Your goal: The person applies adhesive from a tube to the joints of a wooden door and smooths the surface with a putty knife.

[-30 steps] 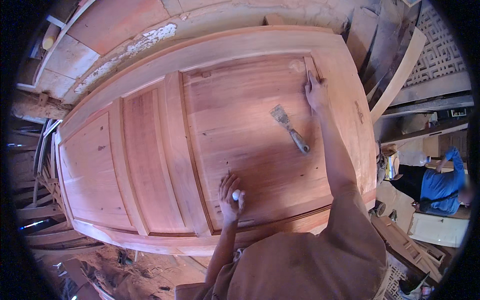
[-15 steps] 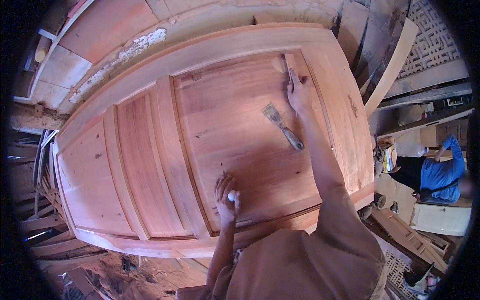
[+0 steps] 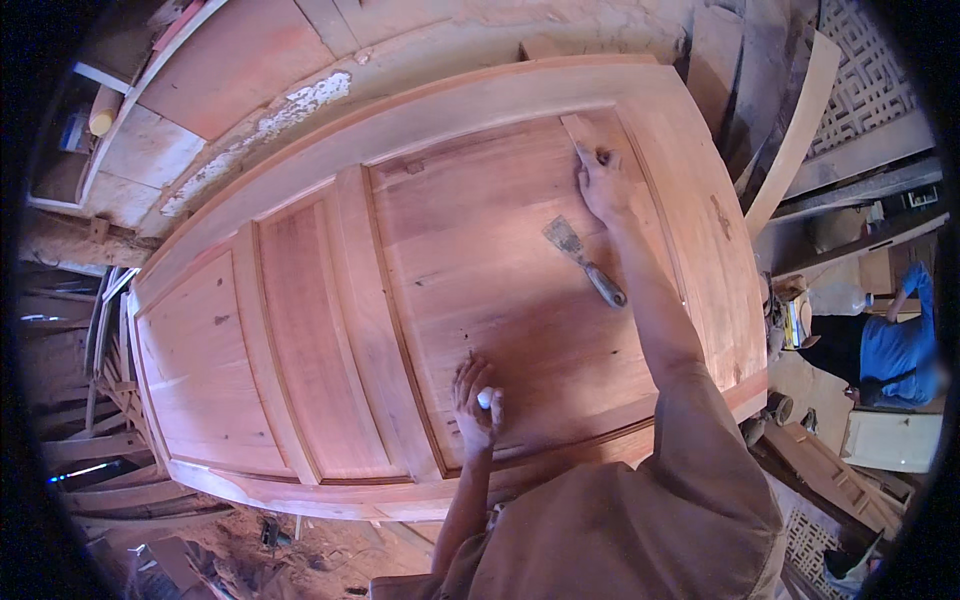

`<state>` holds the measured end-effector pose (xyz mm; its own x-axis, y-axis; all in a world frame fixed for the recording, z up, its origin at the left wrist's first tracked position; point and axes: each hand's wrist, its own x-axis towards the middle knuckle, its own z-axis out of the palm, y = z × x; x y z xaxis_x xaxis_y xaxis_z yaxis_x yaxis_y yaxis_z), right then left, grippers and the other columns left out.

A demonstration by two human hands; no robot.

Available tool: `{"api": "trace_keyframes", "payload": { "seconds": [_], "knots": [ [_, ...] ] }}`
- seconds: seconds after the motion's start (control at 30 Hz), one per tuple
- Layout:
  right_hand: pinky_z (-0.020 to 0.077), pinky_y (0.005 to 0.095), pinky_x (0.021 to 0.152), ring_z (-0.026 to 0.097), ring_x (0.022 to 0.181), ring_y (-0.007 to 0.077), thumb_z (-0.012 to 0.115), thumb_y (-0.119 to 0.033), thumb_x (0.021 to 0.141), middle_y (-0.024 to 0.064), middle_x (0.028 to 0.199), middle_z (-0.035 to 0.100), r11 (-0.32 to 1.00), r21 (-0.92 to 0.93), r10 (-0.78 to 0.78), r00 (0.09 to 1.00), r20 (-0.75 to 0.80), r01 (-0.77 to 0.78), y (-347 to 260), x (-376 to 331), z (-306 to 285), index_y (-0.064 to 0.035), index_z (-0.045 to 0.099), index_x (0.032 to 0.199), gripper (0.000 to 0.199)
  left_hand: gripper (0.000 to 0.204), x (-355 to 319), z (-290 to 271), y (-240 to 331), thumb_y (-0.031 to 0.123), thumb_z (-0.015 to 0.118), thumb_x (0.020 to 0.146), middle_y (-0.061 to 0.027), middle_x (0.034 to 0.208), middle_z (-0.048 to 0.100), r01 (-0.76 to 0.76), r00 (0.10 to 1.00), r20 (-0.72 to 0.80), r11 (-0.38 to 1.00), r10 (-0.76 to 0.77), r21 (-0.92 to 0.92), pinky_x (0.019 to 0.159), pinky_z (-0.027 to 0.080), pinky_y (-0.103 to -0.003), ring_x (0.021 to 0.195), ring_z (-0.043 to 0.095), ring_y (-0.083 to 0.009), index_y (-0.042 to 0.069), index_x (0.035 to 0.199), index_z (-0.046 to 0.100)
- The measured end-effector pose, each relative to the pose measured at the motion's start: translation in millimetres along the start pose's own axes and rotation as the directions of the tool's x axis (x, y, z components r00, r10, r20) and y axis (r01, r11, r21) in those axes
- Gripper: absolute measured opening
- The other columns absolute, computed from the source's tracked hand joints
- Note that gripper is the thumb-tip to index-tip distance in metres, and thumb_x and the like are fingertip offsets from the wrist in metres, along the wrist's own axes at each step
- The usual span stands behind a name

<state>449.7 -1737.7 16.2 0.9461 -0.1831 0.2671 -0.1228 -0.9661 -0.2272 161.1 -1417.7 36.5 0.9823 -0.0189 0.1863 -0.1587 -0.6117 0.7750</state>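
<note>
A large wooden panelled door (image 3: 345, 330) lies flat before me, with raised frame bars around its sunken panels. My right hand (image 3: 606, 188) reaches to the far right corner of its biggest panel. Its fingers are closed on a thin, flat, pale strip (image 3: 574, 130), pressed against the panel surface. My left hand (image 3: 478, 408) rests over the near part of that same panel, fingers curled around a small object with a rounded white end (image 3: 486, 398); the rest of it is hidden. Between my hands a putty knife (image 3: 585, 262) lies on the panel, touched by neither.
Long boards (image 3: 795, 130) and a lattice panel (image 3: 868, 75) lean at the far right. Farther right, a person in blue (image 3: 893, 350) is beside a white panel (image 3: 888, 440). Stacked timber (image 3: 105, 445) lines the left, and sawdust (image 3: 330, 560) covers the floor near me.
The whole view has shifted, so the door appears farther right and lower. Relative to the panel, my right hand has moved slightly left, and its strip tilts more. My left hand keeps its hold.
</note>
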Motion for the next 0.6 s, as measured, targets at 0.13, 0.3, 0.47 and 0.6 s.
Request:
{"api": "trace_keyframes", "payload": {
  "seconds": [0.13, 0.3, 0.47, 0.6],
  "knots": [
    [0.0498, 0.0479, 0.088, 0.057, 0.098, 0.0421, 0.057, -0.023, 0.088, 0.0292, 0.116, 0.051, 0.957, 0.289, 0.003, 1.0, -0.014, 0.001, 9, -9, -24, -0.0256, 0.052, 0.136, 0.049, 0.037, 3, -4, 1, 0.031, 0.055, 0.093, -0.018, 0.123, 0.061, -0.008, 1.0, -0.023, 1.0, 0.008, -0.014, 0.107, 0.036, -0.052, 0.123, 0.052, -0.0373, 0.003, 0.115, 0.064],
    [0.0493, 0.0494, 0.088, 0.054, 0.101, 0.0425, 0.058, -0.022, 0.087, 0.0267, 0.113, 0.051, 0.982, 0.083, 0.173, 0.985, -0.023, -0.17, 49, 8, -11, -0.0282, 0.049, 0.138, 0.052, 0.035, 7, -8, 9, 0.029, 0.057, 0.092, -0.0162, 0.124, 0.06, -0.014, 1.0, 0.015, 1.0, 0.015, -0.024, 0.108, 0.035, -0.051, 0.124, 0.051, -0.0365, 0.003, 0.115, 0.064],
    [0.0466, 0.0517, 0.09, 0.051, 0.105, 0.0418, 0.059, -0.024, 0.087, 0.0227, 0.113, 0.051, 0.987, -0.062, 0.147, 0.989, 0.005, -0.147, 43, 9, -1, -0.0296, 0.047, 0.14, 0.054, 0.033, 5, -6, 8, 0.028, 0.058, 0.092, -0.0149, 0.124, 0.06, 0.014, 1.0, 0.002, 0.999, -0.013, -0.042, 0.108, 0.034, -0.051, 0.124, 0.05, -0.036, 0.003, 0.113, 0.064],
    [0.0427, 0.0533, 0.092, 0.051, 0.107, 0.0408, 0.059, -0.028, 0.088, 0.0219, 0.114, 0.05, 0.985, -0.136, 0.105, 0.994, -0.04, -0.11, 31, 6, -1, -0.0314, 0.047, 0.14, 0.054, 0.034, 7, -8, 12, 0.028, 0.058, 0.092, -0.0148, 0.123, 0.061, -0.009, 1.0, -0.007, 0.999, 0.009, -0.046, 0.108, 0.034, -0.051, 0.124, 0.05, -0.0363, 0.003, 0.114, 0.064]
  ]
}}
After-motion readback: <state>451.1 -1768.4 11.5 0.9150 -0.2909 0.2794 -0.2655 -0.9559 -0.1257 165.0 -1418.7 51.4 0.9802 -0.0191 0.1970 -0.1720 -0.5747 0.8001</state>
